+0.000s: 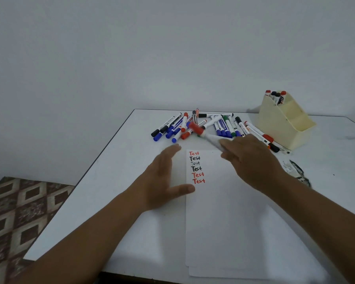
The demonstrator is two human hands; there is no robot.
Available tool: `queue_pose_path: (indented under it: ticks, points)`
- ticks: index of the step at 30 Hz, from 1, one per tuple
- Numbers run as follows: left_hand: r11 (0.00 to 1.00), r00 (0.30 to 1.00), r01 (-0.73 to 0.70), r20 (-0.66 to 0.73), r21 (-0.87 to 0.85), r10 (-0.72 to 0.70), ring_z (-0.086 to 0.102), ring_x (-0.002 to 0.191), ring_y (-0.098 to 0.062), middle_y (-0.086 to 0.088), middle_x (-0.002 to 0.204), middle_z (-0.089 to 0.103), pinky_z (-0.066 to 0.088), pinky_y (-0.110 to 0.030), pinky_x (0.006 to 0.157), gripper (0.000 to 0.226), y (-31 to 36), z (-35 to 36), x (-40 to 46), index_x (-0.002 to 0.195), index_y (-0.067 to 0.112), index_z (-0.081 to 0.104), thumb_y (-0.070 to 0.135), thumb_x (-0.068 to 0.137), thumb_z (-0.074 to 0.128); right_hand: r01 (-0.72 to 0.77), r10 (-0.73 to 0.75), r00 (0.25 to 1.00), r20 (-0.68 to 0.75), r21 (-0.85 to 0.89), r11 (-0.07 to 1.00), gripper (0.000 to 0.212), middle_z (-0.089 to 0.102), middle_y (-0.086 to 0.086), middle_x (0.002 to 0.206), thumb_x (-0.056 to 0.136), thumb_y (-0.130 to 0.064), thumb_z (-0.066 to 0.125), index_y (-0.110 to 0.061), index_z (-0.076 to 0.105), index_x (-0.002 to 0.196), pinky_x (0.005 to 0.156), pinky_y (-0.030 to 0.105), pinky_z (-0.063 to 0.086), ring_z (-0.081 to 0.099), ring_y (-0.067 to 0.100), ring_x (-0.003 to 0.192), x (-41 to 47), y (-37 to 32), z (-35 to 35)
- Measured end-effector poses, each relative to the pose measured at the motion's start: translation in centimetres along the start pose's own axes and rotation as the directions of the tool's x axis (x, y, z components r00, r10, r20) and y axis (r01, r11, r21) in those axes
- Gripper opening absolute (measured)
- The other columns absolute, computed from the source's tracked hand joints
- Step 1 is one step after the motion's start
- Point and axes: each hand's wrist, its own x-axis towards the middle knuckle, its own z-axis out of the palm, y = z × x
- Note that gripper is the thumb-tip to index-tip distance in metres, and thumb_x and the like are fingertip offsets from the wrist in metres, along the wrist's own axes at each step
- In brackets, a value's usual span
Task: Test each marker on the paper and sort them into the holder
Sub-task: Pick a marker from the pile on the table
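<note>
Your right hand [252, 160], at centre right of the frame, grasps a red-capped marker [205, 135] whose white barrel runs from under your fingers up and to the left, the cap pointing toward the loose pile of markers [203, 125] at upper centre. The marker is blurred; its label cannot be read. Your left hand [164, 177], at centre, is released, fingers straight and thumb spread, its thumb tip lying at the left edge of the white paper [223, 222]. Paper lies on the white table [103, 181] and carries six lines reading "Test": red, black, faint black, black, red, red. The pile holds blue-, black-, red- and green-capped markers with white barrels. The cream holder [283, 124], at upper right, holds red- and black-capped markers in its rear compartment.
</note>
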Motion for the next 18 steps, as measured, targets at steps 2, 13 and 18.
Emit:
queue_pose_path:
  ticks: [2, 13, 18]
  points:
    - [0.992, 0.974, -0.125, -0.188, 0.025, 0.128, 0.013, 0.149, -0.006, 0.015, 0.163, 0.009, 0.023, -0.034, 0.119, 0.098, -0.2, 0.1, -0.2, 0.153, 0.034, 0.009, 0.07, 0.079, 0.062, 0.181, -0.179, 0.983, 0.029, -0.193, 0.964, 0.025, 0.061, 0.002, 0.08, 0.092, -0.029, 0.069, -0.022, 0.067, 0.116, 0.059, 0.033, 0.034, 0.047, 0.021, 0.073, -0.1, 0.2, -0.1]
    - [0.93, 0.988, -0.127, -0.041, 0.346, 0.15, 0.055, 0.096, -0.014, -0.002, 0.119, 0.064, 0.04, -0.022, 0.085, 0.043, 1.6, 0.4, 0.1, 0.14, 0.017, 0.051, 0.036, 0.105, 0.038, 0.32, -0.291, 0.945, 0.151, -0.228, 0.92, 0.03, 0.061, -0.001, 0.082, 0.086, -0.037, 0.075, -0.029, 0.068, 0.114, 0.071, 0.041, 0.036, 0.05, 0.019, 0.078, 0.0, -3.3, -0.3]
    - [0.934, 0.993, -0.089, -0.047, 0.346, 0.112, 0.055, 0.079, -0.011, 0.002, 0.097, 0.067, 0.037, -0.021, 0.069, 0.044, 1.5, -0.2, 0.1, 0.143, 0.028, 0.049, 0.042, 0.102, 0.044, 0.303, -0.273, 0.95, 0.152, -0.228, 0.925, 0.029, 0.065, -0.003, 0.078, 0.08, -0.037, 0.081, -0.028, 0.071, 0.106, 0.07, 0.041, 0.038, 0.053, 0.019, 0.076, 0.2, -3.6, -0.5]
